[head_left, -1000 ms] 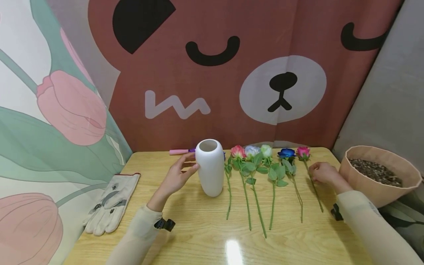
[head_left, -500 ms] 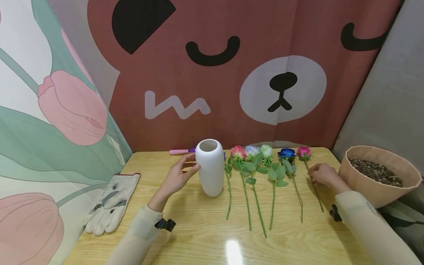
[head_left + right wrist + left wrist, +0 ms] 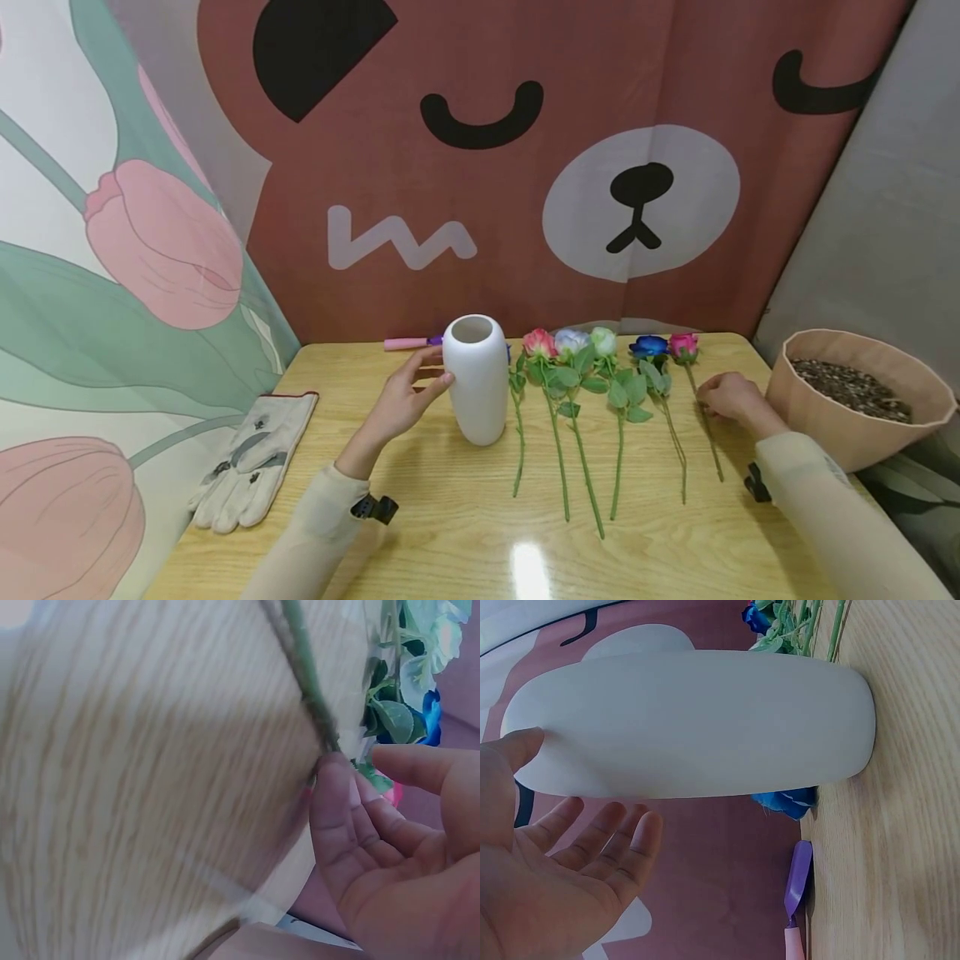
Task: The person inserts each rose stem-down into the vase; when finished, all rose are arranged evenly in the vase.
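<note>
A white vase [image 3: 476, 383] stands upright on the wooden table [image 3: 450, 542]. My left hand [image 3: 429, 371] is at its left side: the thumb touches the vase [image 3: 705, 724] and the fingers [image 3: 607, 840] lie relaxed behind it. To the right, several roses lie in a row, heads pointing away from me. My right hand [image 3: 711, 402] rests its fingertips [image 3: 330, 780] on the stem [image 3: 307, 675] of the rightmost, magenta rose [image 3: 682, 344], with the thumb apart from it.
A pair of work gloves [image 3: 251, 462] lies at the table's left edge. A brown pot [image 3: 795, 375] filled with soil stands at the right. A pink and purple pen [image 3: 408, 342] and a blue flower [image 3: 784, 801] lie behind the vase.
The magenta rose has shifted slightly to the left under my right fingertips. The left hand and the vase have stayed where they were.
</note>
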A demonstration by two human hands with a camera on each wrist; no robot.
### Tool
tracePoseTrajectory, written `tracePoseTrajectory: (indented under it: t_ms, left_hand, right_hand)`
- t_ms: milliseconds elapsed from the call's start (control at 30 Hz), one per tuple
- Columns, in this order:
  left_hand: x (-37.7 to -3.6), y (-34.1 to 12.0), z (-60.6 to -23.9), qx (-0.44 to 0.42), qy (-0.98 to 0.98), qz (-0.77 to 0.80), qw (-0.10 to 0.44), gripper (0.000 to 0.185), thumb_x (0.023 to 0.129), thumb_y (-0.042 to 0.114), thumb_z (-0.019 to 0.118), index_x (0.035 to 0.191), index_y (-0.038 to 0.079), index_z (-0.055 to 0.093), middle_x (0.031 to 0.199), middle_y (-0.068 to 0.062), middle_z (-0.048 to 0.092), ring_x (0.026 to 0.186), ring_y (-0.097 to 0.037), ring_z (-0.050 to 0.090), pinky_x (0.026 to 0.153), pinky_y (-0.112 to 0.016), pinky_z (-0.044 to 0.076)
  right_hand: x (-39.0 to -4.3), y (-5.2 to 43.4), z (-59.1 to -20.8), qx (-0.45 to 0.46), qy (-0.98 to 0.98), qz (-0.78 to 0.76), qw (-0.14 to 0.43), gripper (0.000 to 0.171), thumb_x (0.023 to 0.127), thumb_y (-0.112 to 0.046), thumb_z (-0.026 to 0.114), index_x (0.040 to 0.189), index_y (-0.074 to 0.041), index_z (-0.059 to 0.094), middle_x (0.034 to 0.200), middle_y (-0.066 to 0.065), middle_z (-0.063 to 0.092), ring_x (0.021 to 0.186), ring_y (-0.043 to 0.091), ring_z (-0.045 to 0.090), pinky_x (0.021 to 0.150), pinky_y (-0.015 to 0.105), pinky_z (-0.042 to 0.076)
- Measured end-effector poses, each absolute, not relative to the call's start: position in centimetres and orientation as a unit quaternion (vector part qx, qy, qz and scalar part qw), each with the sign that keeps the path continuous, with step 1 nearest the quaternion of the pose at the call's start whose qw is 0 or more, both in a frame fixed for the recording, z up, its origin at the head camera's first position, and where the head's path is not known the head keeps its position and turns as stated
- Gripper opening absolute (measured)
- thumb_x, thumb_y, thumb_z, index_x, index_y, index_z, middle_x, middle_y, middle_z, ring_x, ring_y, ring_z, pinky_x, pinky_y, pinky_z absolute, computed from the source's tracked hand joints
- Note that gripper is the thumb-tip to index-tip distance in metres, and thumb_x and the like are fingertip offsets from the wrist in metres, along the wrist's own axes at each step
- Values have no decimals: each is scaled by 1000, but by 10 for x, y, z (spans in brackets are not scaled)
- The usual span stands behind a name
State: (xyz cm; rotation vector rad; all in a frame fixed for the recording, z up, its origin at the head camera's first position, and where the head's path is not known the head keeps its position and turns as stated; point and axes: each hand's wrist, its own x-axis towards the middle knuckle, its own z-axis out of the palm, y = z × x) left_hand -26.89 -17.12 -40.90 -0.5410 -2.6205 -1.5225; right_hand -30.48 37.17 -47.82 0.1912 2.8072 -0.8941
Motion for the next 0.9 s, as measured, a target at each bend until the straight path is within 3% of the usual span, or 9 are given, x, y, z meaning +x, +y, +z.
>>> tracePoseTrajectory:
  t_ms: [267,900]
  left_hand:
    - [-269,-171,-411,-178,-847,-499,35,52,96,40,65,143,24,49,139,-8,59,129,-36,56,99,-53,53]
    - [-269,-170,-410,-191,-842,-503,28,57,95,37,68,146,26,45,145,-8,54,129,-33,57,103,-52,52]
  right_hand:
    - [-308,372,-485,70,948,-294,104,28,94,-26,61,90,1,67,69,2,68,62,13,64,59,27,51]
    - [-306,369,-483,84,948,-292,99,25,87,-24,66,88,1,66,66,2,68,56,11,65,58,28,54]
